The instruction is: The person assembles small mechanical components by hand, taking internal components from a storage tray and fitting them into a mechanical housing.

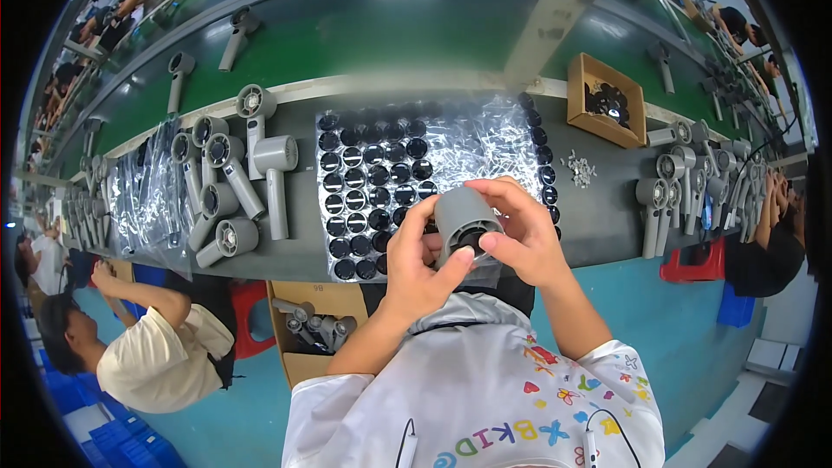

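left hand [416, 260] and right hand [529, 241]: both curled around a grey cylindrical fan part [464, 208], thumbs at its dark open end | part: held over the near side of a dark bench [607, 212], by rows of black discs [379, 175]

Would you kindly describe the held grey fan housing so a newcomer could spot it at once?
Start at the dark workbench and find the plastic sheet bearing black discs. At its near edge, the left hand and right hand hold the grey fan housing, a cylinder with a dark part inside its opening. Unlike the grey handheld fans nearby, it shows no handle.
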`<state>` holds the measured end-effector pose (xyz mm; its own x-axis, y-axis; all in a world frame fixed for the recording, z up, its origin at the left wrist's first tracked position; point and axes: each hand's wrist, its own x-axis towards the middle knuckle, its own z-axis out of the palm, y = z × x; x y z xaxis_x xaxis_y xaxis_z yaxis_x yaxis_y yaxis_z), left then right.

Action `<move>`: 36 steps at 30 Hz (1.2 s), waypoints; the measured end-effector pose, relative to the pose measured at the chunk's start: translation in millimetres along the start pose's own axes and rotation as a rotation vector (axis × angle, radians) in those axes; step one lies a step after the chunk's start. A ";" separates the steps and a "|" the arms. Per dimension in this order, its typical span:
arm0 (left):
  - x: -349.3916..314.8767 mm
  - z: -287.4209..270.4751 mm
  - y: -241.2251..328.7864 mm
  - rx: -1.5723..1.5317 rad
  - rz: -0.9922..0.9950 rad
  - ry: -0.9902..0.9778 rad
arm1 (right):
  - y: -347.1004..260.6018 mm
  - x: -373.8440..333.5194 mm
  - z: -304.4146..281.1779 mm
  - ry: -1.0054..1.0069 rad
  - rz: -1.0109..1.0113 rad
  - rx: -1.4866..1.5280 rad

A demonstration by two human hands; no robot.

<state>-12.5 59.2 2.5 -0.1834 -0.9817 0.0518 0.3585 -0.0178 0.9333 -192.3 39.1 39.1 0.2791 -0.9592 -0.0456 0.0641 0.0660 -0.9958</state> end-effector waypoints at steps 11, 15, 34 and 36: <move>-1.9 -5.5 -1.5 -0.011 -0.049 -0.046 | 9.8 -3.7 9.5 0.081 -0.026 0.106; -1.4 -7.1 0.6 -0.097 -0.075 -0.058 | 5.0 -4.8 10.2 0.034 -0.011 0.141; 7.1 -9.3 -4.5 -0.397 -0.339 -0.041 | 10.2 -7.6 0.6 0.006 -0.039 -0.127; 10.8 -4.4 -5.3 -0.400 -0.300 0.023 | 16.3 -11.2 -2.4 0.045 -0.032 -0.061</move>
<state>-12.5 47.8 -3.5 -0.3140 -0.9259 -0.2102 0.6169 -0.3673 0.6961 -196.7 50.3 23.1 0.2343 -0.9720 -0.0160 0.0132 0.0196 -0.9997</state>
